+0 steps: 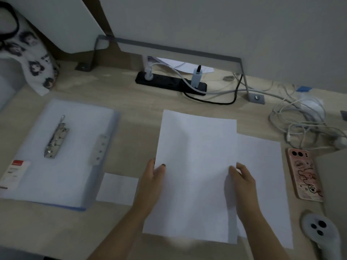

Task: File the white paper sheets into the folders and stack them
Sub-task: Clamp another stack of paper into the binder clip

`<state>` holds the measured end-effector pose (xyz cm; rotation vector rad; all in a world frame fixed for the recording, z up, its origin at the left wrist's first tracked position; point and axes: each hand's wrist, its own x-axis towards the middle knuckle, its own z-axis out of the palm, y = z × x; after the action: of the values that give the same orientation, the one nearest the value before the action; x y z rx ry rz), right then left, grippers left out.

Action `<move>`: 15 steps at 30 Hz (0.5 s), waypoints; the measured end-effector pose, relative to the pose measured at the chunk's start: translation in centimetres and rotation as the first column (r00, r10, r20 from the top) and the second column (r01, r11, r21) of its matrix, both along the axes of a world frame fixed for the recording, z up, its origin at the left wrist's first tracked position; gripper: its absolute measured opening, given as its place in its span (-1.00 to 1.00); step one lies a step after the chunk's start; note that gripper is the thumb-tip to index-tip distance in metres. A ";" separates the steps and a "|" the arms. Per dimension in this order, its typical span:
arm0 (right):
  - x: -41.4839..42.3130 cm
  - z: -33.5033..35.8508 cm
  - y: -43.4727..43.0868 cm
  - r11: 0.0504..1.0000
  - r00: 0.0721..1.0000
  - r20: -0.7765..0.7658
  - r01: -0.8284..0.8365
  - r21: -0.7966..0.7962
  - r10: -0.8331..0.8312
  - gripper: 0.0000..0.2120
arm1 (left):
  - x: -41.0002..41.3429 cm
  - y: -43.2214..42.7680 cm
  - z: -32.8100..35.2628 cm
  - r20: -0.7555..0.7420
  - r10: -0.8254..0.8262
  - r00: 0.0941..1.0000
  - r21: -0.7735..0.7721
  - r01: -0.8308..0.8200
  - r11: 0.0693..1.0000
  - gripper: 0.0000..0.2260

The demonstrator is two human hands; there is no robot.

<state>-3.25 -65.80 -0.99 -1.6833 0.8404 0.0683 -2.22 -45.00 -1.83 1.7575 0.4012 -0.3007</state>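
Head view has us pinching the white sheet point(195, 166) by its long edges, left hand point(153, 178) and right hand point(243, 178) either side, its long axis pointing away from us, while the open folder point(62, 171) lies leftward on the surface point(131, 94), nearer our left hand.

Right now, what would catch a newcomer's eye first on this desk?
The white sheet in the centre, held at its side edges by the left hand and the right hand, with another sheet lying partly beneath it to the right. Next, the open folder on the left, its metal clip showing, and a pink-cased phone at the right edge.
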 end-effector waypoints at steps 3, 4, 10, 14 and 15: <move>0.2 -1.6 3.1 0.998 0.998 -0.059 -0.023 0.053 0.026 -0.85 | -0.5 3.0 -1.3 -0.057 0.053 0.997 0.036 -0.051 0.998 -0.80; 0.3 -2.1 3.8 0.997 0.996 -0.080 -0.027 0.066 0.032 -0.86 | -0.6 3.6 -1.7 -0.084 0.062 0.995 0.048 -0.058 0.997 -0.81; 1.7 -3.7 6.1 0.997 0.982 -0.188 -0.017 0.072 0.031 -0.85 | 0.8 6.3 -3.4 -0.155 0.036 0.987 0.121 -0.018 0.993 -0.87; 2.2 -4.4 6.5 0.998 0.983 -0.182 0.043 0.056 -0.032 -0.86 | 2.8 7.3 -4.1 -0.192 -0.055 0.980 0.282 0.109 0.953 -0.69; 2.2 -4.5 6.5 0.997 0.982 -0.181 0.056 0.056 -0.045 -0.86 | 3.1 7.5 -4.2 -0.200 -0.080 0.976 0.341 0.146 0.929 -0.68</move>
<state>-1.06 -59.25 -5.46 -1.6137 1.0061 0.2115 0.87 -37.49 -6.02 2.1201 0.5115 -0.5006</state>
